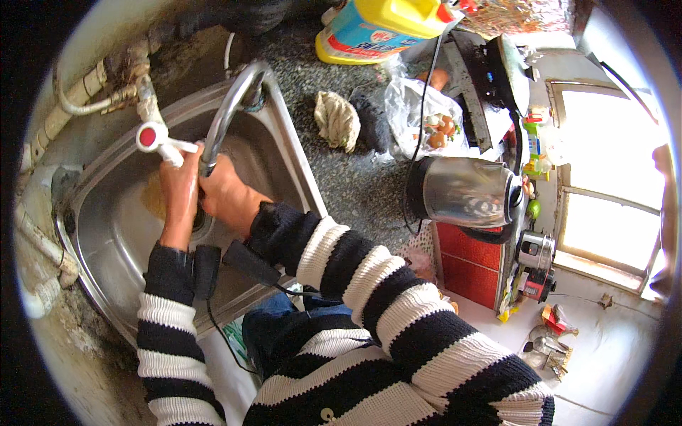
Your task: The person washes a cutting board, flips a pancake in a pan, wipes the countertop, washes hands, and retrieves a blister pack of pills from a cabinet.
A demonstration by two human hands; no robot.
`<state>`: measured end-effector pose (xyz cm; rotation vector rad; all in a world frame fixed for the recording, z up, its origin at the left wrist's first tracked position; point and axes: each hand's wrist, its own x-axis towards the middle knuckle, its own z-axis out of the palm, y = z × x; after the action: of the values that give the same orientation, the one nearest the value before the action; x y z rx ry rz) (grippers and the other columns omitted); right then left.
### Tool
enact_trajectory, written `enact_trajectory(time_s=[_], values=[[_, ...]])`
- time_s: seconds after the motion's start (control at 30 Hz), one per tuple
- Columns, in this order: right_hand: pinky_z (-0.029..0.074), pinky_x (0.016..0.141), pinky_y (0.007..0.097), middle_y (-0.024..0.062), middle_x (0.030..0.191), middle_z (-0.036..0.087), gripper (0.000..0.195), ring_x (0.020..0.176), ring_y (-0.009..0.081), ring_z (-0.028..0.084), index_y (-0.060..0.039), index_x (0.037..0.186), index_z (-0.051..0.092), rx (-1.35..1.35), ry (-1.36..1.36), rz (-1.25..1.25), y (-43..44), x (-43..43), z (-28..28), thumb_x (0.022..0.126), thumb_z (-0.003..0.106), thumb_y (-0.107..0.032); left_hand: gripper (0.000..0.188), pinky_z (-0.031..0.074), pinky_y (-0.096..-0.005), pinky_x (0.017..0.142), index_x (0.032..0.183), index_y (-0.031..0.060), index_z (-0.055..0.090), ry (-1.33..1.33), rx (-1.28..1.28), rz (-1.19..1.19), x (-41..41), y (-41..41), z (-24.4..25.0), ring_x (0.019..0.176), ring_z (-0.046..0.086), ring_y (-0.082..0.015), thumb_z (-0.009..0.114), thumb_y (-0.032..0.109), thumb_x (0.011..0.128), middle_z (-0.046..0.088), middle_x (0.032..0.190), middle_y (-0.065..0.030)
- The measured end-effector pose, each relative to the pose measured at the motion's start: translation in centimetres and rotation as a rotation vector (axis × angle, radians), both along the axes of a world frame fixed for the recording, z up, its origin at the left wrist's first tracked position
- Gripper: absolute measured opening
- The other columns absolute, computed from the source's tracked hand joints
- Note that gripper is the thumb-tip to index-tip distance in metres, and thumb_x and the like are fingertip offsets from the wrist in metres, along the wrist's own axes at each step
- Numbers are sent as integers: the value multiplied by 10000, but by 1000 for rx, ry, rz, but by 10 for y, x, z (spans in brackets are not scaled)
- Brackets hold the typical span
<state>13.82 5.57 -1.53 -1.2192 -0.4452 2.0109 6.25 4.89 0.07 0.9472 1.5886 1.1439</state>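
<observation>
My left hand (180,197) is over the stainless-steel sink (114,255), its skin shiny. Its fingers overlap the outlet and lever of a white plastic tap (153,137) with a red cap; whether they touch it is unclear. Close beside it, my right hand (232,191) is under the curved chrome spout (226,104). The spout hides part of its fingers, so I cannot see whether it holds anything. Behind my left hand, a round yellowish thing (153,196) lies in the basin. The drain (200,219) shows partly between my wrists.
A crumpled cloth (337,120), a dark cloth (371,123) and a clear bag (407,106) with eggshells lie on the speckled counter (351,186). Nearby are a metal electric kettle (463,191) with its cord and a yellow jug (373,32). Pipes (45,237) line the wall.
</observation>
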Motion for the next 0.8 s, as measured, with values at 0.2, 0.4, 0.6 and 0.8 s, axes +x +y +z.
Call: enact_trajectory(time_s=[0.2, 0.4, 0.6, 0.8], values=[[425, 939, 465, 190, 1106, 638, 355, 1133, 319, 551, -42, 1133, 619, 759, -1213, 677, -1, 15, 14, 885, 551, -288, 440, 356, -305, 1026, 1249, 33, 549, -124, -248, -81, 12, -17, 7, 1165, 505, -155, 572, 351, 947, 587, 1202, -53], [533, 782, 432, 228, 976, 676, 280, 870, 338, 663, 67, 1010, 635, 1238, -1107, 777, -18, 9, 3, 825, 542, -121, 342, 464, -351, 812, 1042, 75, 647, -602, -170, 52, -16, -23, 13, 894, 587, -171, 684, 353, 847, 641, 1000, -40], [501, 612, 370, 166, 885, 675, 233, 723, 236, 645, 41, 1040, 595, 376, -607, 177, 1, 2, 34, 909, 546, -146, 422, 463, -296, 776, 1080, 99, 596, -768, -166, 152, -2, -15, -4, 921, 572, -122, 535, 493, 938, 615, 1016, -7], [460, 821, 310, 72, 1053, 661, 262, 931, 167, 603, -14, 1120, 627, 60, -2, -265, -9, 6, 34, 933, 538, -174, 302, 463, -324, 671, 853, 73, 569, 48, -119, -70, 4, 15, -25, 754, 550, -160, 527, 348, 969, 558, 778, -33]])
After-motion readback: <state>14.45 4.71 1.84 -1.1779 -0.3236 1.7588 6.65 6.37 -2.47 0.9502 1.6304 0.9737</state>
